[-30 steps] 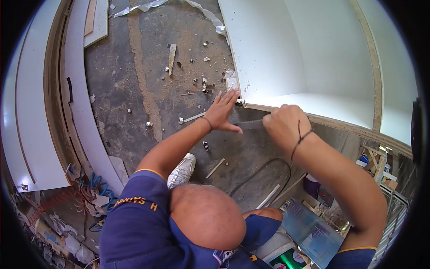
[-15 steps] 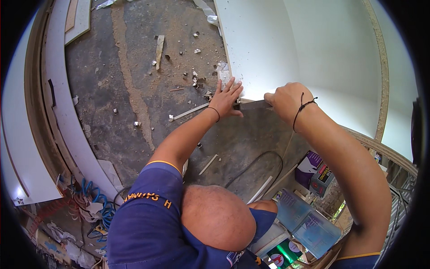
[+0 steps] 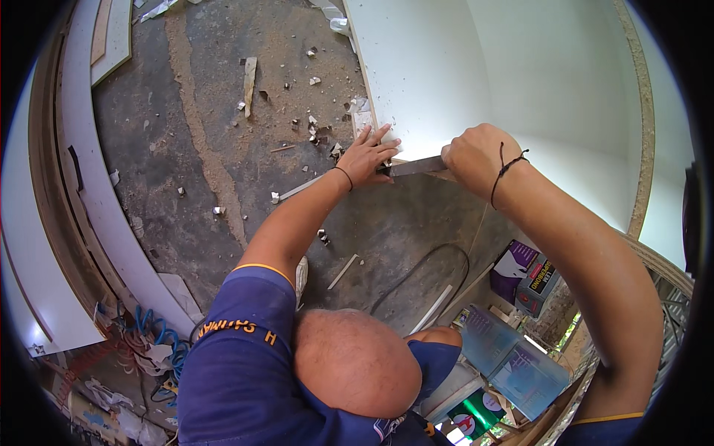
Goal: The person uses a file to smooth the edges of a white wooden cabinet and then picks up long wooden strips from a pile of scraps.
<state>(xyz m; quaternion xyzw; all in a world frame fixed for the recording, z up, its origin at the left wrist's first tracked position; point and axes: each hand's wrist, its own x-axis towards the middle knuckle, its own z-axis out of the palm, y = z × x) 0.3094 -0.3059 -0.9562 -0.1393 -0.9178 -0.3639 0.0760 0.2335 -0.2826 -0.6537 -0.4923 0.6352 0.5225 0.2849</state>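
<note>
My right hand (image 3: 480, 160) is closed round one end of a flat, dark metal file (image 3: 416, 166). The file runs leftward along the near edge of a white panel (image 3: 424, 74), its far end close to my left thumb. At the panel's near left corner, my left hand (image 3: 368, 156) lies with fingers stretched out over the edge. The thumb sits low beside the file's tip, and whether it touches the file is hard to make out. The end of the file inside my right fist is hidden.
Sawdust and scraps (image 3: 316, 130) litter the grey floor (image 3: 156, 111). White boards (image 3: 111, 193) lie at left, near coiled blue hose (image 3: 178, 349). A black cable (image 3: 416, 267), a purple and grey box (image 3: 524, 275) and a clear blue container (image 3: 498, 357) lie at lower right. My bent knee (image 3: 357, 364) is close by.
The file's right end has tilted slightly upward, and more of its face shows. My left thumb has drawn in closer to the file's tip. The whole view has shifted a little.
</note>
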